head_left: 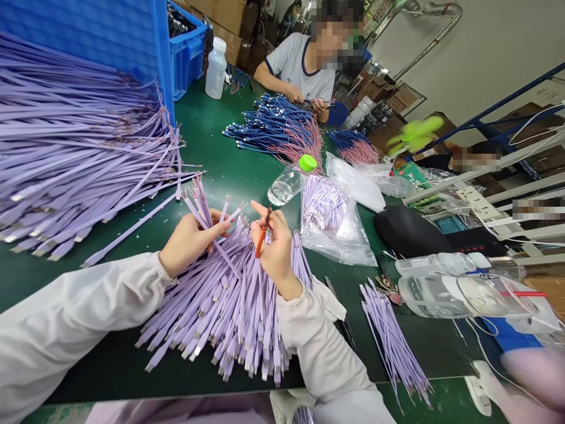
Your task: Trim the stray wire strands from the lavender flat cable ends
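My left hand (189, 238) is closed around a few flat purple USB cables (202, 203), their bare wire ends pointing up and away. In my right hand (277, 250) is a slim orange-handled tool (262, 235) with a dark tip; its exact kind is hard to make out. The index finger of that hand points toward the left hand. Beneath both hands a fanned heap of purple cables (220, 321) lies on the green table, metal plugs toward me and wire ends away.
A large pile of purple cables (79, 147) lies left beside a blue crate (170, 59). Ahead are a green-capped bottle (286, 184) and a bagged bundle (329, 206). A small cable bundle (392, 341) and clear bottles (435, 297) lie right. Across the table a co-worker (300, 65) handles blue cables (282, 126).
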Demonstrator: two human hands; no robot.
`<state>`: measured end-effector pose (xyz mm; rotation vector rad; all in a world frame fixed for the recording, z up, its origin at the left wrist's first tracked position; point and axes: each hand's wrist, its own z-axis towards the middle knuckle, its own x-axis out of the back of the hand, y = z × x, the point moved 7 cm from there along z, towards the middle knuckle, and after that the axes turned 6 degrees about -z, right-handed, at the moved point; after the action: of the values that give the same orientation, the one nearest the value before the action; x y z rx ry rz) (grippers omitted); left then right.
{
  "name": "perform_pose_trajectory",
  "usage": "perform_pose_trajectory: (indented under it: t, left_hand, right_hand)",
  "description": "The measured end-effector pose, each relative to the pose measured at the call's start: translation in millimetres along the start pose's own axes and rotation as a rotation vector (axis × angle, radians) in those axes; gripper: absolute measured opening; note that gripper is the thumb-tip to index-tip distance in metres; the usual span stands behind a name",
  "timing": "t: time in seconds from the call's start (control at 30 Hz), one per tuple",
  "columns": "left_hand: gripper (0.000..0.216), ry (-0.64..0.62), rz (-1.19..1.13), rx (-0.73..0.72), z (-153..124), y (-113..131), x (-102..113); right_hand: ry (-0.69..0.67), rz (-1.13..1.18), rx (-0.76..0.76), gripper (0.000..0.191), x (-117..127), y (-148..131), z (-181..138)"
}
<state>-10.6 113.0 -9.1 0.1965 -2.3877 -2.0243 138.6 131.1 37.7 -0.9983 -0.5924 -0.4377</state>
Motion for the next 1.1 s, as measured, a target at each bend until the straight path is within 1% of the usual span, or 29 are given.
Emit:
perform_pose_trajectory:
  t: [0.23,0.4,0.53,0.7,0.83,1.1]
  left_hand:
    - [0.032,-0.008,0.023,-0.007,0.0,-2.7,0.0]
    - [0.031,-0.005,0.013,0.004,0.3,-0.9,0.1]
    - [0.03,-0.01,0.013,-0.005,0.0,0.5,-0.7]
    - [0.03,-0.011,-0.002,-0.003,0.0,-2.1,-0.8]
    - [0.031,-0.006,0.013,-0.004,0.8,-4.6,1.0]
    - [0.033,0.033,-0.032,-0.001,0.9,-3.0,4.0]
  right_hand:
    - [-0.014,-0.005,0.024,0.035,0.7,-4.2,0.3]
    - [0.013,-0.032,0.035,0.03,2.5,-5.5,0.4]
    - [-0.002,-0.035,0.032,0.032,1.7,-5.6,-0.1]
    - [0.019,-0.021,0.044,0.03,3.9,-7.5,-0.2]
    - [-0.015,-0.022,0.047,0.034,1.1,-7.6,0.7]
    - [-0.002,0.044,0.017,0.026,1.4,-4.6,0.1]
